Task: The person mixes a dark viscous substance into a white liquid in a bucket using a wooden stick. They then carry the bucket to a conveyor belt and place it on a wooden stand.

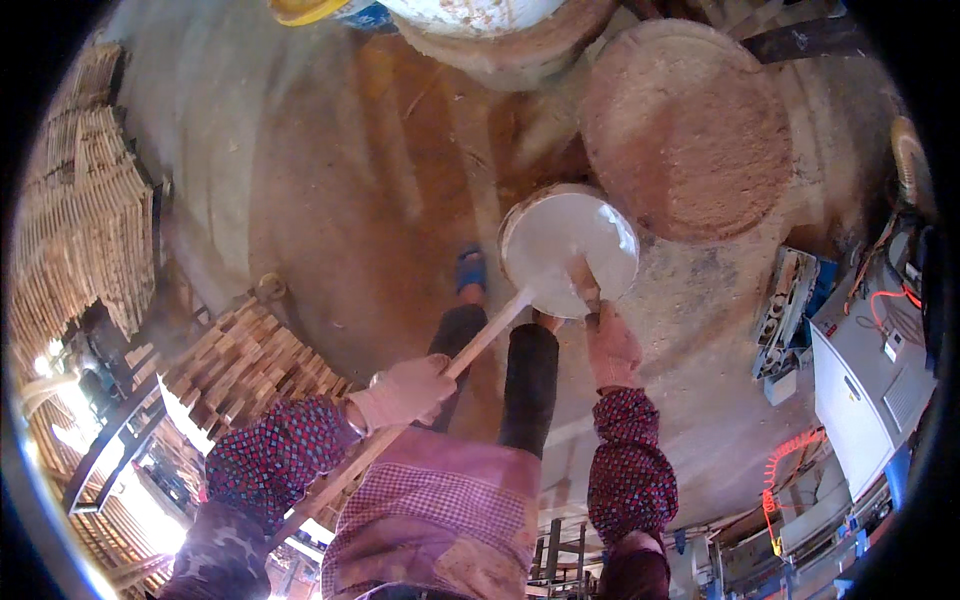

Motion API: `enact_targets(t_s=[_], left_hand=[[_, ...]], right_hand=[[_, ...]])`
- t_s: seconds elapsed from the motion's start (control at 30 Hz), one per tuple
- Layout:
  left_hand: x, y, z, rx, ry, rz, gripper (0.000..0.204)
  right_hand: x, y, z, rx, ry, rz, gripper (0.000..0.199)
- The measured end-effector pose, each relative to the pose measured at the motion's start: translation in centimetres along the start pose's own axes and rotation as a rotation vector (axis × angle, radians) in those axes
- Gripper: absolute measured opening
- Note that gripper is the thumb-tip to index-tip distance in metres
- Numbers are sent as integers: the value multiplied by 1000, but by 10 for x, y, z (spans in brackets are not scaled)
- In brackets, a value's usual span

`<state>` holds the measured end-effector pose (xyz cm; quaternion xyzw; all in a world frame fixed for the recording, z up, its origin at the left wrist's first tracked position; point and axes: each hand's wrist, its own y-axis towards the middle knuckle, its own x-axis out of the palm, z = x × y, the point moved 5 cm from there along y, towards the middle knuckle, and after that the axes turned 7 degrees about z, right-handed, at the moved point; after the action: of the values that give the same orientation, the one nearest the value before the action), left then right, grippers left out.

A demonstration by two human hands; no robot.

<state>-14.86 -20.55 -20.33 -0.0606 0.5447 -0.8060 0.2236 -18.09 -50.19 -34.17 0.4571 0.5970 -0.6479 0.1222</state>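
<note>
A round bucket point(513, 268) of smooth whitish liquid point(560, 228) stands on the floor just beyond my feet. My left hand point(405, 391), in a pale glove, is wrapped round a long wooden stick point(490, 332). The stick slants from beside my left arm up to the bucket, its far end in the liquid and coated white. At the bucket's near right rim my right hand point(613, 347), also gloved, is closed. A brown and dark shape point(583, 277) runs from its fingers over the liquid; I cannot tell whether it is a tool or a reflection.
A wide round container point(690, 130) with a dusty reddish-brown top stands beyond the bucket at right. A large white-topped drum point(480, 15) is at the far edge. Stacked wood strips point(85, 210) and blocks point(250, 365) lie left. A grey-white machine cabinet point(860, 390) stands right.
</note>
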Motion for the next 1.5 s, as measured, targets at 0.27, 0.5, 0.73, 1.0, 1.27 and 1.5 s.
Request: enact_targets(t_s=[0.27, 0.5, 0.73, 1.0, 1.27, 1.5], left_hand=[[16, 7, 8, -608, -1372, -279, 26], [31, 13, 21, -612, -1560, -404, 19], [46, -25, 18, -449, -1815, -511, 26], [18, -99, 24, -414, -1639, -271, 34], [23, -125, 20, -420, -1846, -281, 45], [44, -109, 40, -590, -1736, -289, 42]], right_hand=[[10, -38, -13, -50, 161, 152, 35], [24, -32, -25, 20, 135, -48, 51], [-27, 8, -39, -43, 354, 142, 29], [17, 10, -17, 140, 233, -28, 26], [38, -3, 18, 17, 129, 87, 23], [52, 3, 48, 33, 39, 88, 21]])
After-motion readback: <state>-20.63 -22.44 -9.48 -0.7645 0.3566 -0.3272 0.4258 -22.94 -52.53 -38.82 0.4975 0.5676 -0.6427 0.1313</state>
